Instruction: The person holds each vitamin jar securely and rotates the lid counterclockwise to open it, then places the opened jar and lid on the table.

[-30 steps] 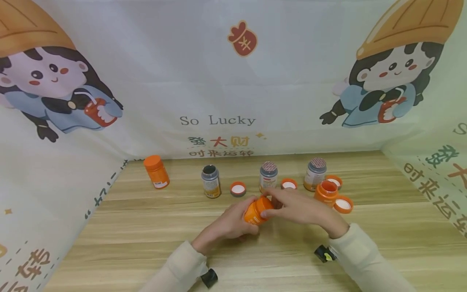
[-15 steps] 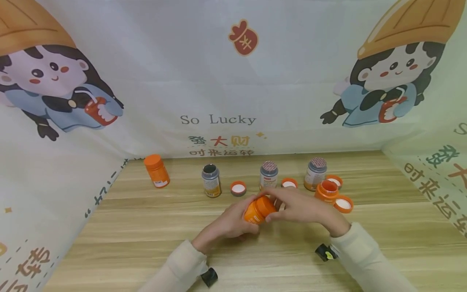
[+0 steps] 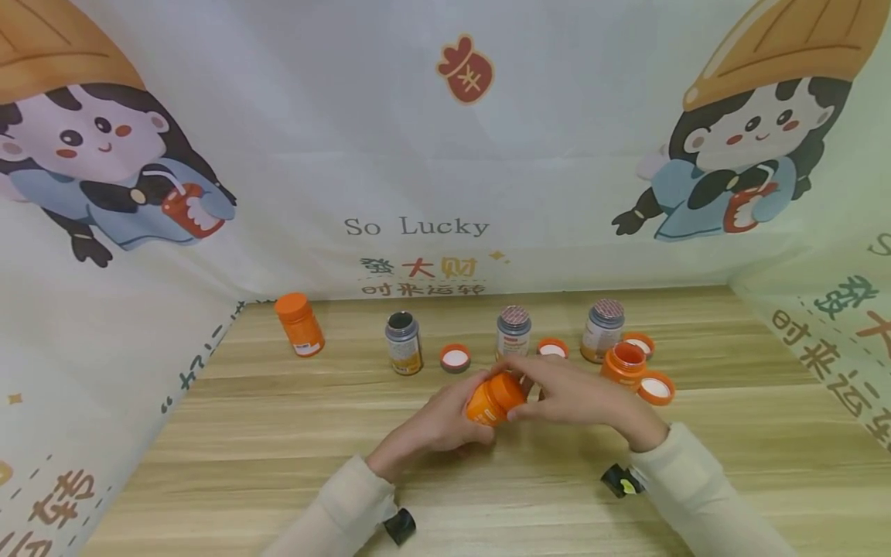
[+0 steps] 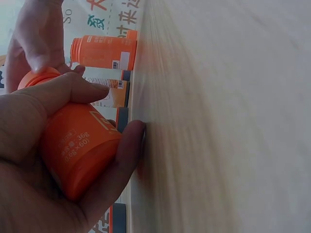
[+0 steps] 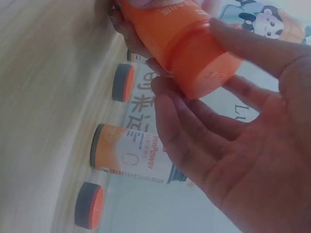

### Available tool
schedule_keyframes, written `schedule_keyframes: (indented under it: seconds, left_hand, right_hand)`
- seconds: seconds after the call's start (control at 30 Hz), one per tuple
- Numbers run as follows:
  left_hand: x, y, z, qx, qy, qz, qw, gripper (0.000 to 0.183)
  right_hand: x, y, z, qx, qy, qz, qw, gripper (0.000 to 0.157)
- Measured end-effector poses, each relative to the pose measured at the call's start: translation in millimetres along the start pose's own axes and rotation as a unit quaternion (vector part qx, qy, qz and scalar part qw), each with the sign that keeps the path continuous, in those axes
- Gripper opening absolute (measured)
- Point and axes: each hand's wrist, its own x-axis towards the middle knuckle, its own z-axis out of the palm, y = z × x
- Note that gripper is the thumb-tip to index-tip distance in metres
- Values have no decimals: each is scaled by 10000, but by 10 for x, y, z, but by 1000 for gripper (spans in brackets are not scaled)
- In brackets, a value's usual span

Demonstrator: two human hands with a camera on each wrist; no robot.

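Tilted toward the right, an orange bottle (image 3: 483,408) is held low over the table in my left hand (image 3: 442,422). Fingers and thumb of that hand wrap its body, as the left wrist view shows. Its orange screw cap (image 5: 204,70) is on, facing my right hand (image 3: 581,392). My right thumb and fingers curve around the cap, with fingertips at its edge. Right behind the hands stands a grey bottle (image 3: 513,333) with a foil seal over its mouth, partly covered by the right hand.
A capped orange bottle (image 3: 301,325) stands far left. An uncapped grey bottle (image 3: 404,348) has a loose cap (image 3: 455,358) beside it. On the right are a foil-sealed grey bottle (image 3: 602,333), an uncapped orange bottle (image 3: 623,367) and another loose cap (image 3: 656,387). A printed cloth (image 3: 557,193) hangs behind.
My right thumb has shifted right along the cap, and the fingers have moved slightly around it. The left hand keeps its grip on the bottle in nearly the same place.
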Motion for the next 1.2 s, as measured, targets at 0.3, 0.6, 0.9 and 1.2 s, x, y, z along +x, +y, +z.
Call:
schedule_keyframes:
  seconds: [0.3,0.6,0.9,1.2]
  left_hand:
    - [5,17,-1,-8,-49,-7,10000,63]
    - [9,14,2,-130,-50,-95,9999,81]
    - [22,4,19,-157,-37,36,9999,71]
    - [48,-17,24,-390,226,163,9989,58]
  right_hand:
    - [22,-12,45,212,88,484,9986,56]
    - [3,-8,-4,74,46,-423,9991,45]
    - [-11,-23,-12,-261,288,-978,9944,47]
    - [-73,-33,-190,-353,1010,-728,9916,50]
